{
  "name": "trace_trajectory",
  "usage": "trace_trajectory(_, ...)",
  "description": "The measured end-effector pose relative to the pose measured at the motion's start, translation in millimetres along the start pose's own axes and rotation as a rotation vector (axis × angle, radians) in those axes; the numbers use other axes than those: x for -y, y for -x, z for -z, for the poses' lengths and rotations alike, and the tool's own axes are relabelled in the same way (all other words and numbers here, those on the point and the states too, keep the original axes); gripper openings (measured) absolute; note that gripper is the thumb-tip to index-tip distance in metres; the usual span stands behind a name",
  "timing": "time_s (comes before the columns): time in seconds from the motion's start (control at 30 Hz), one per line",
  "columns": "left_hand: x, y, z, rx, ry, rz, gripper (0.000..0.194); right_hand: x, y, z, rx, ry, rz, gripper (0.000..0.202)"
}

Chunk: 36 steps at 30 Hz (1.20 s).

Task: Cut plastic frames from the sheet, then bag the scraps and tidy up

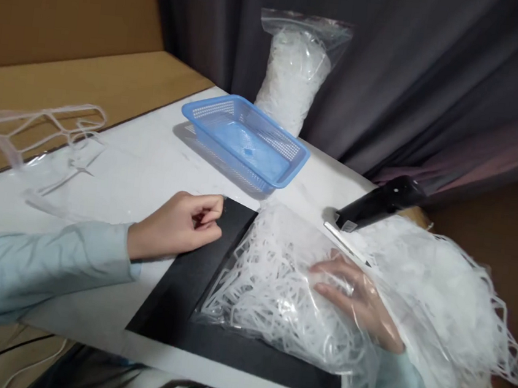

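My left hand (180, 224) is closed in a loose fist over the upper part of a black sheet (173, 308); whether anything small is inside it, I cannot make out. On that sheet lies a clear plastic bag (277, 282) full of tangled white frame-like plastic pieces. My right hand (354, 293) is inside the bag, seen through the film, with its fingers stretched out and apart over the pieces. A loose heap of similar white pieces (443, 293) sits to the right of my right hand.
Behind the bag stands a blue mesh basket (245, 149), with an upright zip bag of white material (294, 74) beyond it. A black cylindrical object (381, 201) and a thin white tool (346, 243) lie at right. White strap-like pieces (48, 128) are at left.
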<state>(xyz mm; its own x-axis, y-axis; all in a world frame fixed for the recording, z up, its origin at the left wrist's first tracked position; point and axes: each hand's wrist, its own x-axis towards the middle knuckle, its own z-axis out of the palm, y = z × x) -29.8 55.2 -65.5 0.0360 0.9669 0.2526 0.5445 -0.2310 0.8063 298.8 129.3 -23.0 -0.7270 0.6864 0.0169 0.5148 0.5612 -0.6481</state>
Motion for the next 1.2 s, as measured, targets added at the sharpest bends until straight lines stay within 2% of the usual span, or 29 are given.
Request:
trace_trajectory(0.07,0.4,-0.9,0.4,0.042,-0.003,0.019,0.027,-4.4,1.0,6.4,0.027,-0.025,0.013,0.03)
trace_trajectory(0.17,-1.7,0.4,-3.1,0.233,-0.027,-0.007,0.024,-9.7,1.0,9.6,0.131,0.019,0.056,0.061)
trace_trajectory(0.23,-2.7,2.0,-6.7,0.359,-0.047,-0.029,0.025,-11.2,-0.8,6.1,0.18,0.037,0.079,0.073)
trace_trajectory(0.33,-0.8,3.5,-10.0,0.447,-0.054,-0.022,0.025,-11.4,-4.8,-3.4,0.141,-0.019,0.078,0.062)
trace_trajectory(0.4,2.0,2.8,-8.9,0.453,-0.028,-0.01,0.025,-10.9,-6.3,-6.7,0.087,-0.079,0.074,0.055)
trace_trajectory(0.5,4.6,-1.1,-2.8,0.483,-0.029,-0.022,0.024,-9.4,-4.6,-0.3,0.05,-0.148,0.028,0.055)
trace_trajectory(0.57,4.5,-4.7,2.0,0.505,-0.067,-0.023,0.024,-8.5,-1.5,9.8,0.087,-0.173,0.005,0.054)
trace_trajectory(0.7,5.1,-10.8,9.4,0.451,-0.175,-0.015,0.024,-9.3,4.3,28.6,0.246,-0.231,0.038,0.046)
trace_trajectory(0.77,8.0,-13.2,12.3,0.412,-0.249,-0.025,0.024,-10.9,5.6,32.4,0.266,-0.244,0.078,0.042)
trace_trajectory(0.97,13.6,-17.2,20.0,0.284,-0.394,0.042,0.023,-9.6,3.7,22.2,0.299,-0.101,0.205,0.055)
trace_trajectory(1.03,13.1,-17.4,21.2,0.249,-0.392,0.064,0.024,-8.0,3.4,17.8,0.301,-0.036,0.226,0.044)
trace_trajectory(1.13,12.8,-17.3,21.1,0.237,-0.402,0.09,0.025,-7.4,5.3,16.8,0.293,-0.027,0.218,0.017)
trace_trajectory(1.2,12.8,-17.3,20.3,0.217,-0.412,0.088,0.025,-7.7,8.2,20.5,0.318,-0.069,0.195,0.013)
